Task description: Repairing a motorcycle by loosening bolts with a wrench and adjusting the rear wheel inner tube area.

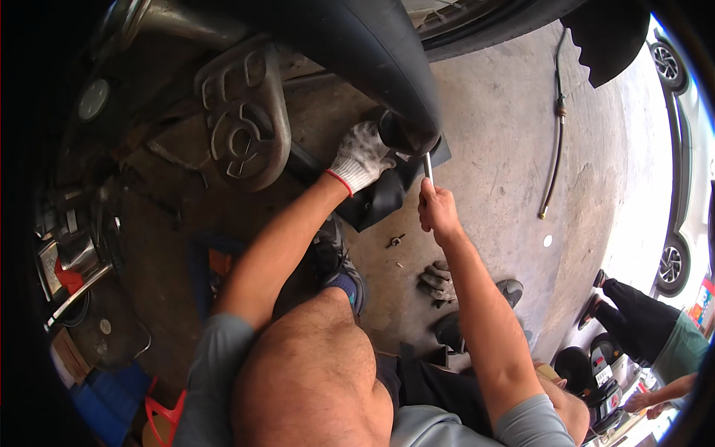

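My left hand (360,158), in a white knit glove with a red cuff, is up against the lower end of a curved black mudguard (380,59). Its fingers are curled, and what they grip is hidden. Bare and closed, my right hand (439,208) grips the shaft of a slim metal hand tool (427,168). The tool's upper end meets the mudguard's underside; its head is out of sight. Below the left hand is a black flap (376,203), bent and close to the floor.
A cast metal footplate (277,141) juts out at left, near my left arm. On the concrete floor lie grey gloves (438,283) and a small metal part (395,241). A hose (558,141) hangs at right. Another person (655,328) works beyond, near a parked car (696,186).
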`<state>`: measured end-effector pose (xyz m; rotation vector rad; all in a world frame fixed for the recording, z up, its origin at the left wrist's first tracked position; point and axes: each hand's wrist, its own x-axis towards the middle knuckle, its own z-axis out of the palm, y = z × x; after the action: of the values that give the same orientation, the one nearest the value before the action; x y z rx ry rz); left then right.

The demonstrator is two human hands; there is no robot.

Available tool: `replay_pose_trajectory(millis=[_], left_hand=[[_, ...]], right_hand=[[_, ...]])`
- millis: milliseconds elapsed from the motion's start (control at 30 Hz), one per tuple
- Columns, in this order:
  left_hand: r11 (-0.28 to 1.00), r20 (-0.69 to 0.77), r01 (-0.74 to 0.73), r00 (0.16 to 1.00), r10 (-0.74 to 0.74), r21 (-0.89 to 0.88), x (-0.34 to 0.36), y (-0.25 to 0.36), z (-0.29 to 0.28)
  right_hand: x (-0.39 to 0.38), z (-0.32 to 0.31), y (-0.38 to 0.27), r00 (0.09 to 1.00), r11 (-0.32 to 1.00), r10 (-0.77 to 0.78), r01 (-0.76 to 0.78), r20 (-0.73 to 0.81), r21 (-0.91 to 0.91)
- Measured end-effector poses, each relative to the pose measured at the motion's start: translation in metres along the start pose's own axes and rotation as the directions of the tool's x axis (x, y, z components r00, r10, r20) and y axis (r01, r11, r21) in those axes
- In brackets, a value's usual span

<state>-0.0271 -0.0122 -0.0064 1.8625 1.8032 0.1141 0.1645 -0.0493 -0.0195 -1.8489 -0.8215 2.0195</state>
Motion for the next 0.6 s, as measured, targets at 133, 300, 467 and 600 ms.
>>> replay_pose_trajectory(millis=[133,300,467,600], left_hand=[[0.986,-0.031,-0.116,0.992,0.12,0.12,-0.001,-0.005,0.012],[0.976,-0.074,-0.181,0.979,0.191,0.121,0.009,-0.003,0.006],[0.995,0.119,0.09,0.989,-0.083,-0.048,0.01,0.012,-0.02],[0.948,0.167,0.211,0.971,-0.174,-0.239,0.011,-0.001,-0.023]], right_hand=[[0.005,-0.006,0.0,1.0,0.995,0.008,-0.01,-0.013,-0.099],[0.006,-0.018,0.011,0.999,0.996,0.04,-0.038,0.03,-0.086],[-0.018,-0.011,0.019,0.999,0.998,-0.042,0.042,-0.004,-0.052],[-0.044,0.005,0.033,0.968,0.969,-0.248,0.248,-0.048,0.01]])
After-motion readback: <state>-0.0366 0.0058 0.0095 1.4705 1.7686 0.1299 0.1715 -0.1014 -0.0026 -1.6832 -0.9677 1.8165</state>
